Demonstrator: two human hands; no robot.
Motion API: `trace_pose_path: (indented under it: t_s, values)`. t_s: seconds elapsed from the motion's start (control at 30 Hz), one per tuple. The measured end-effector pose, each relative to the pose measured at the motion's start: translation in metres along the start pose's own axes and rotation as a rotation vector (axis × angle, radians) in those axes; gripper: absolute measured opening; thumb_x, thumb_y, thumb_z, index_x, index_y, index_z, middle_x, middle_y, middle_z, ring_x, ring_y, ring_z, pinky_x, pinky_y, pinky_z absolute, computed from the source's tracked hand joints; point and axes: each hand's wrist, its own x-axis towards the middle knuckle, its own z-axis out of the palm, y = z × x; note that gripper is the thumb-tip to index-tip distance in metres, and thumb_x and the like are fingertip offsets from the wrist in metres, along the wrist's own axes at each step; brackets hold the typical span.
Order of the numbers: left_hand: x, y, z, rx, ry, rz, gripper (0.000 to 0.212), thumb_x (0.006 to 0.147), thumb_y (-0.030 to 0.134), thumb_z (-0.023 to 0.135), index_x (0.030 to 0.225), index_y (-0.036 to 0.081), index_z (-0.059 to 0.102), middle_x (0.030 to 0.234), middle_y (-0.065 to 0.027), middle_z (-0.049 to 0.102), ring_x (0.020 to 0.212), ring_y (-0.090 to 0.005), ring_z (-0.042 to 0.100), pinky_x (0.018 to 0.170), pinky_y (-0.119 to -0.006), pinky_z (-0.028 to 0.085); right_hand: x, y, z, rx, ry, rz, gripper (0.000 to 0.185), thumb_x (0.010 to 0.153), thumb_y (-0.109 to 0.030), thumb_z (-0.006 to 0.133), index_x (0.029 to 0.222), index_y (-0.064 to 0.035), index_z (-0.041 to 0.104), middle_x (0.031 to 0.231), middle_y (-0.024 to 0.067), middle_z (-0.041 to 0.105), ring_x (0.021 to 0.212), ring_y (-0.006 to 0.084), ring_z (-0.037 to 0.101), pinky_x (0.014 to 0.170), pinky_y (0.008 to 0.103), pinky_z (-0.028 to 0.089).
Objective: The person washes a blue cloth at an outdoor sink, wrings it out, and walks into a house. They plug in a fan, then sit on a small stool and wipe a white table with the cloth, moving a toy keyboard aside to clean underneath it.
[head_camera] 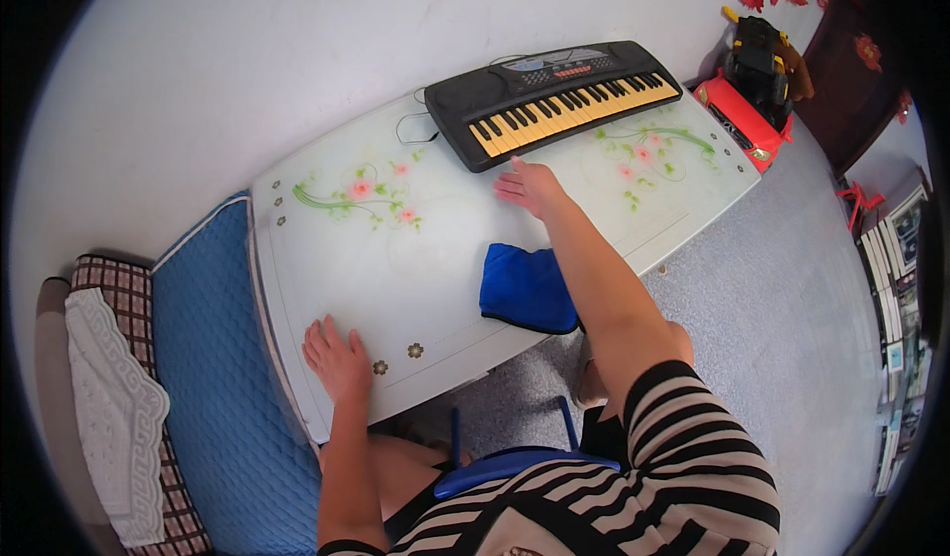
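My left hand [338,359] rests with fingers spread near the left front corner of a white glass-topped table [438,274] printed with pink flowers. Further off, my right hand [528,187] is over the middle of the table, just in front of a black electronic keyboard [557,100] with yellowish and black keys. Nothing shows in either hand. A blue cloth [523,289] with a dark edge lies at the table's front edge, partly hidden under my right forearm.
A quilted blue bed or sofa cover [211,326] adjoins the table's left end. Beyond the right end stands a red toy car [746,122] with black and yellow items on it. A thin cable [404,129] lies beside the keyboard. A blue plastic stool [519,463] is below me.
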Motion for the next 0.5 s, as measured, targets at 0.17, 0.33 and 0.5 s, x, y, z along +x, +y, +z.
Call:
trace_pose_path:
  t_s: [0.17,0.33,0.5]
  values:
    - [0.006,0.020,-0.006,-0.038,-0.035,0.019,0.056,0.100,0.026,0.062,0.148,0.001,0.049,0.153,-0.0228,0.044,0.147,-0.0413,0.035,0.124,-0.056,0.024,0.042,0.000,0.013,0.286,-0.020,0.071,0.039,0.107,-0.021,0.059,0.134,0.0064,0.054,0.118,0.0242,0.066,0.110,0.0408,0.070,0.092,0.0528,0.061]
    - [0.003,0.007,-0.009,-0.008,-0.007,0.020,0.053,0.099,0.025,0.062,0.145,0.002,0.052,0.151,-0.0225,0.046,0.144,-0.0413,0.037,0.122,-0.055,0.027,0.030,0.006,0.041,0.199,-0.006,0.088,0.039,0.095,-0.023,0.077,0.123,-0.0011,0.062,0.109,0.0167,0.066,0.109,0.0350,0.068,0.096,0.0493,0.057]
    - [0.008,0.013,-0.003,-0.019,0.017,0.052,0.053,0.099,0.024,0.063,0.145,0.002,0.052,0.149,-0.0224,0.047,0.142,-0.0416,0.039,0.120,-0.055,0.028,0.014,-0.008,0.034,0.400,0.110,0.062,0.042,0.086,-0.023,0.087,0.115,-0.0044,0.063,0.099,0.0097,0.060,0.087,0.0279,0.061,0.094,0.0465,0.054]
